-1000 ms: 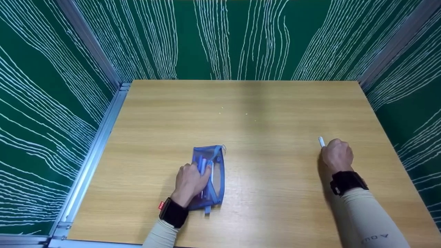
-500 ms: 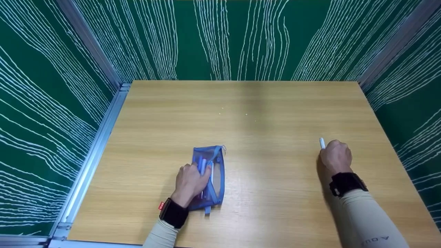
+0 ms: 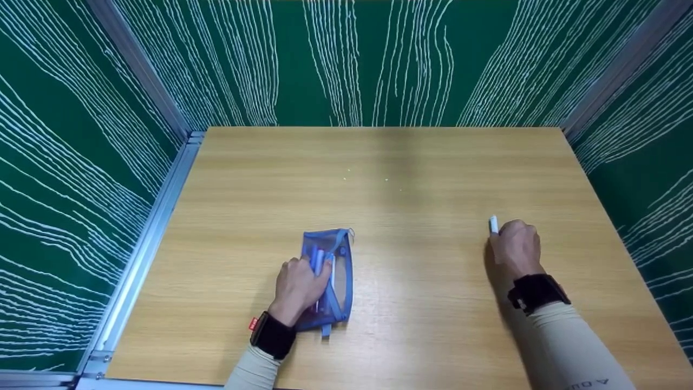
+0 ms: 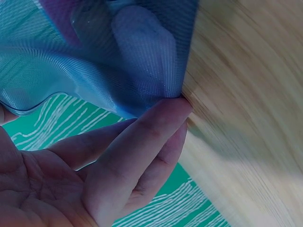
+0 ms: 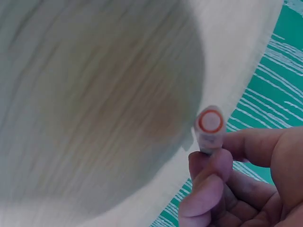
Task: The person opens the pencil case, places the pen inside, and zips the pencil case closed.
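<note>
A blue mesh pencil case (image 3: 347,287) lies on the wooden table, left of the middle, with its zip open. Several blue and white pens (image 3: 319,261) show inside it. My left hand (image 3: 299,287) grips the case at its left side, the thumb over the top; the left wrist view has the fingertips against the mesh (image 4: 90,61). Farther right, my right hand (image 3: 517,246) pinches a white marker pen (image 3: 493,223) between thumb and fingers. One round end of the marker, with an orange ring (image 5: 210,121), faces the right wrist camera.
A few tiny pale specks (image 3: 386,180) dot the table (image 3: 260,179) beyond the case. Green panels (image 3: 368,65) with white wavy lines enclose the back and sides, joined by metal frame bars (image 3: 146,70).
My right hand has shifted a little to the left with the marker pen in its grip. The left hand and the pencil case have stayed in place.
</note>
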Motion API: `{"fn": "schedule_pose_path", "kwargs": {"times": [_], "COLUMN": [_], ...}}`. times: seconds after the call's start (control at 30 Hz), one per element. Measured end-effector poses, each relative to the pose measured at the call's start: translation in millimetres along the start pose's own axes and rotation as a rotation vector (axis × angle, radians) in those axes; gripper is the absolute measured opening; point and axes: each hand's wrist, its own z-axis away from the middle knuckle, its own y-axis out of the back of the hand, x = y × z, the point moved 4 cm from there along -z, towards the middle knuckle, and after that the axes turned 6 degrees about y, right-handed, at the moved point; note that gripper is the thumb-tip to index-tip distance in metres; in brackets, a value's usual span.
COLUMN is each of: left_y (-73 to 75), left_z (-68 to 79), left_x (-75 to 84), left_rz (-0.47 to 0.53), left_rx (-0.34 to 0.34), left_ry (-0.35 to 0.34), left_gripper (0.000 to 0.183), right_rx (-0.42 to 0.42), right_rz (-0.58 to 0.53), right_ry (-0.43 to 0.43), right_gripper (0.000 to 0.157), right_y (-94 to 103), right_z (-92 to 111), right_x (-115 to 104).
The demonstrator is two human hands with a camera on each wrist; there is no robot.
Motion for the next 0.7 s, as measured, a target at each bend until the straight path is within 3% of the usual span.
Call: {"fn": "schedule_pose_path", "kwargs": {"times": [0.37, 0.7], "left_y": [1.4, -0.7], "left_z": [0.1, 0.4], "left_x": [1.6, 0.0], "left_rz": [-0.016, -0.001], "left_rx": [0.048, 0.014], "left_ry": [-0.041, -0.016], "left_gripper": [0.055, 0.055], "right_rx": [-0.055, -0.080], "right_rz": [-0.180, -0.225], "right_ry": [-0.029, -0.028], "right_gripper": [0.022, 0.019], "right_y": [-9.8, -23.6], "right_z": [10, 17], "right_x": [-28, -58]}}
